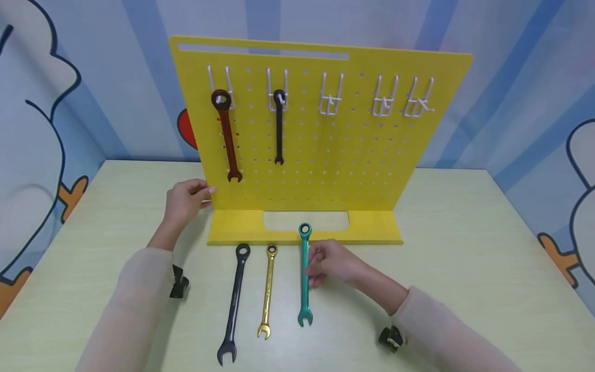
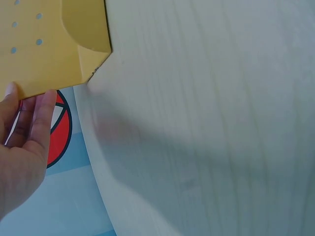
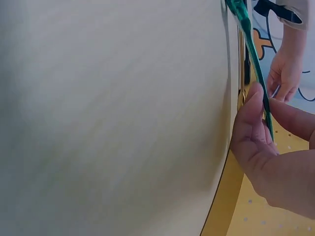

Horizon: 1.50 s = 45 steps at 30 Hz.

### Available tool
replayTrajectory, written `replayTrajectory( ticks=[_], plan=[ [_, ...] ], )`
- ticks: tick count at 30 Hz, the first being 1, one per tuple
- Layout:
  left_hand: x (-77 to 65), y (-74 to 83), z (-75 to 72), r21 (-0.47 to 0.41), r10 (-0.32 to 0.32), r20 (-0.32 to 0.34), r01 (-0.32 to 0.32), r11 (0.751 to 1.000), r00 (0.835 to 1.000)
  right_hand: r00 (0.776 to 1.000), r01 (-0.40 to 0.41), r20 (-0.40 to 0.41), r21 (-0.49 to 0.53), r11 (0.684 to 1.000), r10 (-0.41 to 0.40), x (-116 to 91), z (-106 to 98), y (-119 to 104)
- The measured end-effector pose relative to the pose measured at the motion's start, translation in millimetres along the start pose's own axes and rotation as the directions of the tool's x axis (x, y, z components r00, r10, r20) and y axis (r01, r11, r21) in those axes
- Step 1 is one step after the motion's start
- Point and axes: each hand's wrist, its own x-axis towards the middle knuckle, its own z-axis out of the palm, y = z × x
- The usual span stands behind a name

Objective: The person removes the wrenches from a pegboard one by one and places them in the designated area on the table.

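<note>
My right hand [image 1: 332,262] pinches a green combination wrench [image 1: 304,289] around the middle of its shaft. In the right wrist view, the thumb and fingers meet on the green wrench [image 3: 253,54], which is raised off the table there. At the lower left edge of a yellow pegboard [image 1: 321,155], my left hand [image 1: 185,202] grips the board, its thumb on the front and fingers behind, as the left wrist view shows. A black wrench [image 1: 234,305] and a gold wrench [image 1: 268,294] lie on the table left of the green one.
On the board's white hooks hang a brown wrench [image 1: 228,137] at far left and a small black wrench [image 1: 279,129] beside it. Three hooks, including the middle hook [image 1: 330,103], hold nothing. The pegboard base [image 1: 232,230] stands on the pale table [image 1: 465,248] before a patterned backdrop.
</note>
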Motion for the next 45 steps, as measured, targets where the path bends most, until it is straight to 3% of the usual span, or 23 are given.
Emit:
replayTrajectory(
  ticks=[6, 24, 45],
  plan=[
    [0.4, -1.0, 0.0, 0.004, -0.012, 0.001, 0.012, 1.000, 1.000, 0.998, -0.007, 0.056, 0.037, 0.999, 0.004, 0, 7, 5],
    [1.4, -2.7, 0.1, -0.003, -0.021, 0.006, 0.021, 1.000, 1.000, 0.990, -0.095, 0.108, 0.079, 0.992, 0.087, -4, 18, 5],
    [1.4, -2.4, 0.7, -0.029, 0.001, 0.006, -0.001, 1.000, 1.000, 0.986, -0.145, 0.094, 0.086, 0.986, 0.137, -3, 18, 5]
  ],
)
